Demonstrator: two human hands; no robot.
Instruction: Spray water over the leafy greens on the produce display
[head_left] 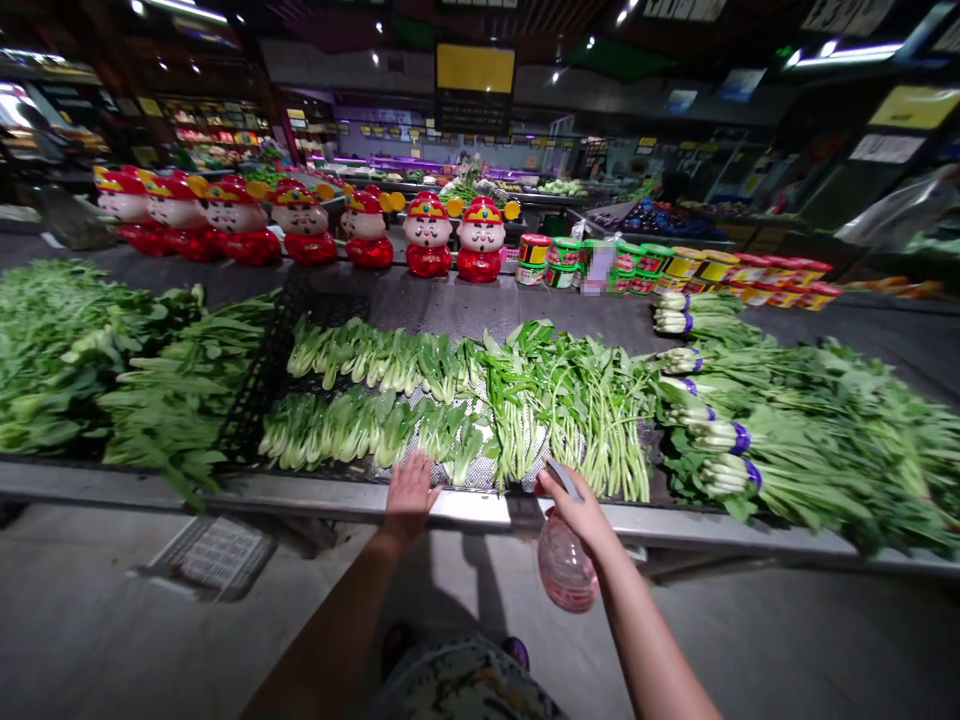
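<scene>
My left hand lies with its fingers stretched out at the front edge of the produce stand, just below the near row of bok choy. It holds nothing. My right hand is closed round the grey top of a spray bottle, whose clear round body has pinkish liquid low inside. The bottle hangs in front of the metal edge. Beyond its nozzle lie loose leafy greens with long stems. A second row of bok choy lies farther back, beside these greens.
Bundled greens with purple bands lie at the right, and heaped greens at the left. Red smiling figurines and stacked cans line the back ledge. A crate sits on the floor beneath the stand at left.
</scene>
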